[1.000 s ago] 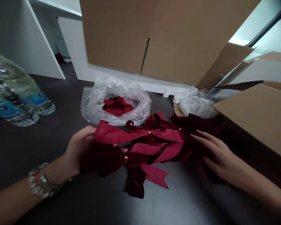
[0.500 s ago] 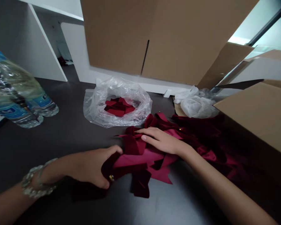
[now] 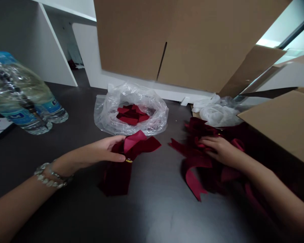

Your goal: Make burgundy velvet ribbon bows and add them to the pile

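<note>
My left hand (image 3: 111,148) grips a dark red velvet bow (image 3: 142,147) near its small gold clip, thumb on the near side. The bow's ribbon ends hang below and stick out to the right, above the dark table. On the right, my right hand (image 3: 221,150) has its fingers curled into a loose pile of similar velvet bows (image 3: 196,162); its fingertips are partly sunk among the ribbons. A clear plastic bag (image 3: 103,114) lies with its mouth open beyond my left hand, and more red velvet pieces (image 3: 133,114) show inside it.
Wrapped water bottles (image 3: 30,98) stand at the left, with a dark flat object (image 3: 0,128) beside them. A large cardboard sheet (image 3: 131,40) rises behind the bag. Crumpled white plastic (image 3: 218,111) and an open cardboard box (image 3: 283,118) border the pile on the right.
My left hand has moved up, with one bow now separate from the others. My right hand has shifted right, and the pile of bows has moved right with it.
</note>
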{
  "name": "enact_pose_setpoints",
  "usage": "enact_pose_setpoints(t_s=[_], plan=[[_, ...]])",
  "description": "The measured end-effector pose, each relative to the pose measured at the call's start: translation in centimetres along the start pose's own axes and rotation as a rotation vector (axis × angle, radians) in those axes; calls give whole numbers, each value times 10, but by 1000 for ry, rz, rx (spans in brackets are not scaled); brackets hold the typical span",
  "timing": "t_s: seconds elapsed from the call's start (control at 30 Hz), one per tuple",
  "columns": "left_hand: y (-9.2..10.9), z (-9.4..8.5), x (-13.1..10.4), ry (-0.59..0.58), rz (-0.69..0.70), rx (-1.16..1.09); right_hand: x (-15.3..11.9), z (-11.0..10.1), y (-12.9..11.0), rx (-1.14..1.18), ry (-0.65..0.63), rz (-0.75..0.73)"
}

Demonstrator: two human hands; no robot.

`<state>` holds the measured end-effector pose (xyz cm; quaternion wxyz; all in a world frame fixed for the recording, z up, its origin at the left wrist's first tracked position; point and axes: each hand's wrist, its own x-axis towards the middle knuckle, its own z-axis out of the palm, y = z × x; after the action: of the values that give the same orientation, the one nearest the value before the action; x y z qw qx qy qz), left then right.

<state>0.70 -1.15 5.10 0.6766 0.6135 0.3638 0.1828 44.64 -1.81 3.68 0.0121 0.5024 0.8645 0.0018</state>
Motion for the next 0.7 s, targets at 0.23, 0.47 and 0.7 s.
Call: enact_pose_setpoints(t_s=[0.23,0.47,0.7], plan=[[-3,13,3,99,-70,-88,16,-35,-89,-152,239,76],[-5,33,7,196,112,-362,52,-53,-192,768,-153,0],[-14,40,5,198,212,-414,72,-1,-196,1560,-46,185]])
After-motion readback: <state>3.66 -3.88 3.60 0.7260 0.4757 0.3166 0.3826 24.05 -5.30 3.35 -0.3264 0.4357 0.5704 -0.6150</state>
